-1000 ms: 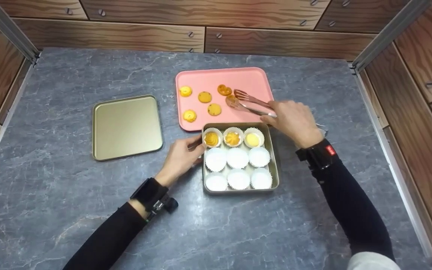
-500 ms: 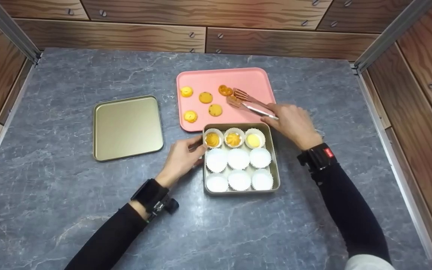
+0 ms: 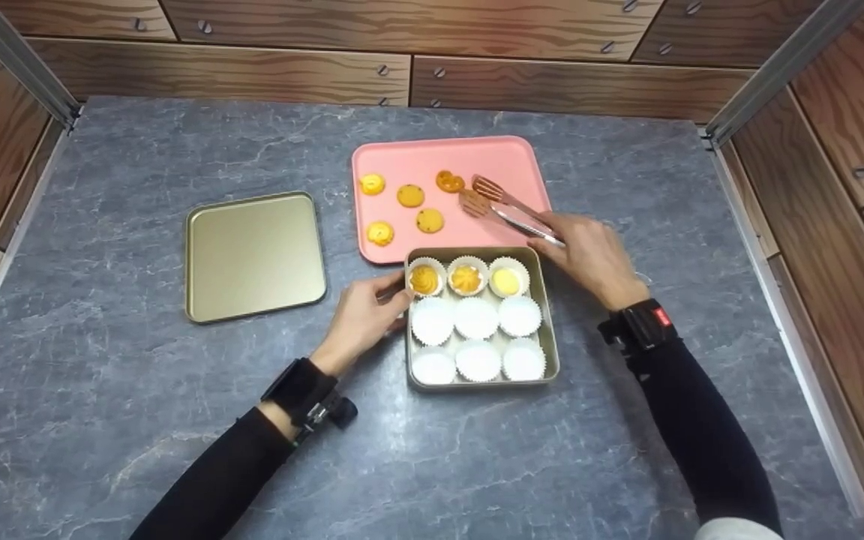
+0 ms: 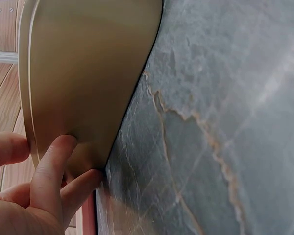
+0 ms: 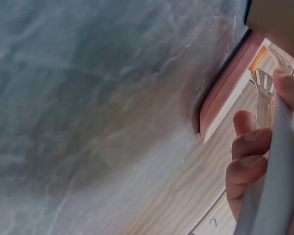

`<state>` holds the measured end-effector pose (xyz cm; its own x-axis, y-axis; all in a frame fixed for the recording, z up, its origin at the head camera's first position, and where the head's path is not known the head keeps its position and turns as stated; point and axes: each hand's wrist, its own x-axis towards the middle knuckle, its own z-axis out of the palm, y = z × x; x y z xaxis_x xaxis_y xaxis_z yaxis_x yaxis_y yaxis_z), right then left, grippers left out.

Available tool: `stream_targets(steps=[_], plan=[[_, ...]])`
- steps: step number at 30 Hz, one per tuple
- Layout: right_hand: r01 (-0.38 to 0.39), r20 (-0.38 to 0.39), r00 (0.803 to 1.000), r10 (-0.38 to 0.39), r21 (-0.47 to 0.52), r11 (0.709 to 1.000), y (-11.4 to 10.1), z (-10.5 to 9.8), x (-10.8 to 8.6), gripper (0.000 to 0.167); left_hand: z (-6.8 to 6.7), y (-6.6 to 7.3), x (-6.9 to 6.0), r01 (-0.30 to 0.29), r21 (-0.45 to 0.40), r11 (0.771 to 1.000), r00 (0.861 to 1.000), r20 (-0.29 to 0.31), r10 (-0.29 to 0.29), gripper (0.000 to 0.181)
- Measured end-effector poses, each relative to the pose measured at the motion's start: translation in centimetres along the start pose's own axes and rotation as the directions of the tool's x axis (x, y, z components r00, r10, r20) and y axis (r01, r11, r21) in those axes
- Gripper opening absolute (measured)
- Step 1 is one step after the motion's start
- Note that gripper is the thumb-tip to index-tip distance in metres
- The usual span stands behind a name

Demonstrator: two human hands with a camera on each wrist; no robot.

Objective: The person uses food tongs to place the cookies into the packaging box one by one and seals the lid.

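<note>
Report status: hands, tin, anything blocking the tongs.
Left hand touching tin. Right hand gripping tongs over pink tray; load unclear. Three far cups hold pastries, other six cups show only white. No obstruction seen; pretzel beside tongs.

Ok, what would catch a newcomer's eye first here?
Probably the pink tray, just above the head view's centre, with small treats. Next, the tin in front: nine white cups, pastries in the back three, the left hand touching its left side. Tongs in the right hand reach over the tray.
</note>
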<state>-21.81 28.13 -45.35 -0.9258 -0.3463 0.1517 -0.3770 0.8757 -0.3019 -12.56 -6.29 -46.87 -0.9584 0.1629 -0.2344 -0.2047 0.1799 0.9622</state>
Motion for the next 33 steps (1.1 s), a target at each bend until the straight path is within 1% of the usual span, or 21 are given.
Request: stream_targets(steps=[4, 7, 11, 13, 16, 22, 26, 33], plan=[[-0.001, -0.023, 1.0, 0.002, 0.035, 0.999, 0.2, -0.4, -0.6, 0.048, 0.0, 0.0, 0.0, -0.001, 0.027, 1.0, 1.0, -0.007, 0.001, 0.053], [-0.006, -0.034, 0.999, 0.008, 0.04, 0.999, 0.2, -0.9, -1.2, 0.05, -0.1, 0.0, 0.0, 0.002, 0.058, 0.998, 1.0, -0.014, -0.001, 0.053], [-0.005, -0.049, 0.999, 0.007, 0.044, 0.999, 0.0, -1.6, -1.9, 0.052, -0.1, 0.0, 0.0, 0.008, 0.07, 0.997, 1.0, -0.019, -0.006, 0.052], [0.012, -0.065, 0.998, -0.009, 0.052, 0.999, -0.2, -2.0, -2.3, 0.051, -0.1, 0.1, 0.0, 0.003, 0.071, 0.997, 1.0, -0.019, -0.001, 0.052], [0.058, -0.099, 0.994, -0.053, 0.051, 0.997, -0.4, -2.5, -2.9, 0.05, 0.0, 0.1, -0.1, -0.006, 0.068, 0.998, 1.0, -0.02, 0.007, 0.052], [0.123, -0.151, 0.981, -0.118, 0.022, 0.992, -1.2, -3.6, -4.4, 0.049, 0.1, -0.2, -0.1, -0.037, 0.049, 0.998, 0.999, -0.014, 0.038, 0.051], [0.152, -0.161, 0.976, -0.146, 0.025, 0.988, -1.9, -4.3, -5.5, 0.047, 0.1, -0.2, -0.1, -0.034, 0.049, 0.998, 0.999, -0.017, 0.035, 0.051], [0.205, -0.141, 0.969, -0.201, 0.014, 0.979, -3.1, -4.8, -7.3, 0.049, 0.1, 0.0, -0.1, -0.024, 0.066, 0.998, 1.0, -0.019, 0.026, 0.052]])
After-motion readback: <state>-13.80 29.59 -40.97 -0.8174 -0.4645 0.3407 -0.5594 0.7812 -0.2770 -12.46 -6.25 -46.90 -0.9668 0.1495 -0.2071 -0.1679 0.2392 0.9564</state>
